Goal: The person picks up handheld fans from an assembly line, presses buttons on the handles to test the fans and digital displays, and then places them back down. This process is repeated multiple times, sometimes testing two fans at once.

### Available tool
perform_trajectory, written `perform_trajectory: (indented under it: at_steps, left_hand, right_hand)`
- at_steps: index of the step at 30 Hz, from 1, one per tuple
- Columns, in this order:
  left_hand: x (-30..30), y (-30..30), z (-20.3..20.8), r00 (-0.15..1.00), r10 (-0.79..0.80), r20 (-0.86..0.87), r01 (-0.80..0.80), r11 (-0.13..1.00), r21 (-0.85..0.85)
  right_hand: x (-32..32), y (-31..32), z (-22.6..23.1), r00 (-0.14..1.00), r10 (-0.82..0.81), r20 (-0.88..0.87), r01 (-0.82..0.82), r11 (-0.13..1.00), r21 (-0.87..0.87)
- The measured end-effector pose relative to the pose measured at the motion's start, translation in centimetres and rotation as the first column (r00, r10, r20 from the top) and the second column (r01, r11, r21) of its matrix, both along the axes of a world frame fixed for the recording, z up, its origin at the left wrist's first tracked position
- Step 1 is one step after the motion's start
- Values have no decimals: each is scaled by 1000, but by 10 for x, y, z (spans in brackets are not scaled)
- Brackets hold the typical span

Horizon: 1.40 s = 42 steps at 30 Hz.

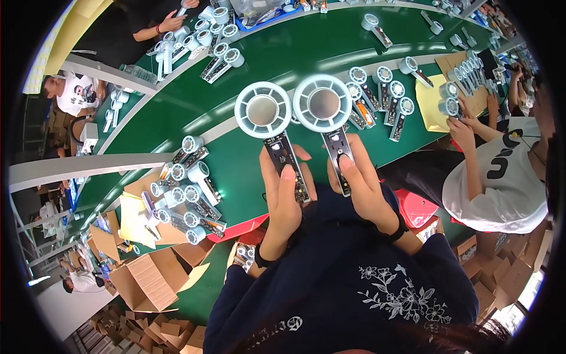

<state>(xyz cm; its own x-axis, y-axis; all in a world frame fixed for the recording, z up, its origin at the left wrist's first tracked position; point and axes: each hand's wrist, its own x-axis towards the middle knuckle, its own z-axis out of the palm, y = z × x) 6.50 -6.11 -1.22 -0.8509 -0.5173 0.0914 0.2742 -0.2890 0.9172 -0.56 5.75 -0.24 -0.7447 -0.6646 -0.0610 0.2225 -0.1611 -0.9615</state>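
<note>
Two units in hand: I see a left unit [263,110] and a right unit [323,104], fan-like, raised over the near part of the green counter [243,177], round heads far and handles near; whether the rims touch I cannot tell
Left grip [285,203]: wrapped round the left unit's handle, thumb on its bare circuit board
Right grip [368,192]: grasping the right unit's handle, thumb on that board too
Holding them well: I judge this to be a side-by-side hold; I would carry the handles by their edges, take thumb pressure off the boards, level both heads and leave a sliver between the rims
Left cluster [193,193]: I count about nine heads, overlapping, so maybe more
Right cluster [397,89]: five heads I can separate, just beyond the right grip
Lone far unit [370,22]: one, across the counter
Far-left heap [204,38]: too tangled for me to count
Co-worker on the right [501,189]: one person in a white shirt, two heads at their hands
Open carton [141,277]: one large, near left, below the counter
</note>
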Motion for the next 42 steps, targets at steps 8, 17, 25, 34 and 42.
perform_trajectory:
  at_steps: [8,17,25,34,42]
  left_hand:
    - [-4,5,4,999,-35,-27,38,991,130]
    - [-10,8,1,1000,-19,15,18,995,99]
    - [-12,10,-3,1000,-6,3,6,999,52]
    - [-10,11,-7,1000,15,-13,-14,999,38]
    - [-12,9,-4,998,24,50,-26,999,38]
  right_hand:
    - [-6,3,-1,1000,10,-12,-10,1000,-3]
    - [-14,7,-4,997,-3,-75,7,999,40]
    - [-16,9,-4,998,-7,-61,9,1000,29]
    - [-16,8,-4,999,-45,-8,45,999,4]
    - [-18,10,-9,998,-70,-6,70,996,59]
